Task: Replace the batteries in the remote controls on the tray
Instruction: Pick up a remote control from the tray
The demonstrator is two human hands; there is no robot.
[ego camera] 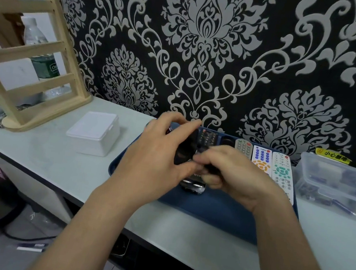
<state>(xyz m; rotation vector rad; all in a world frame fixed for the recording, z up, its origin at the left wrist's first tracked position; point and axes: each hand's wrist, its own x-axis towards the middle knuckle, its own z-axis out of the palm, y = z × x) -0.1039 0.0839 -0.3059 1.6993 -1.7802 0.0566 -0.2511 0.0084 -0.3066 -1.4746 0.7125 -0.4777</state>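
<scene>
A blue tray (219,207) lies on the white counter. Above its left half my left hand (158,152) grips a black remote (186,146), tilted and held off the tray. My right hand (236,173) pinches a small dark part (210,168) at the lower end of that remote; whether it is a cover or a battery I cannot tell. Beneath the hands another black remote (192,184) rests on the tray. A dark remote (206,138), a grey one (243,147) and two white ones (261,157) (281,171) lie side by side on the tray.
A white lidded box (95,131) sits left of the tray. A clear plastic box (341,182) with small parts stands at the right. A wooden rack (36,72) and a water bottle (40,52) stand far left. Patterned wallpaper backs the counter.
</scene>
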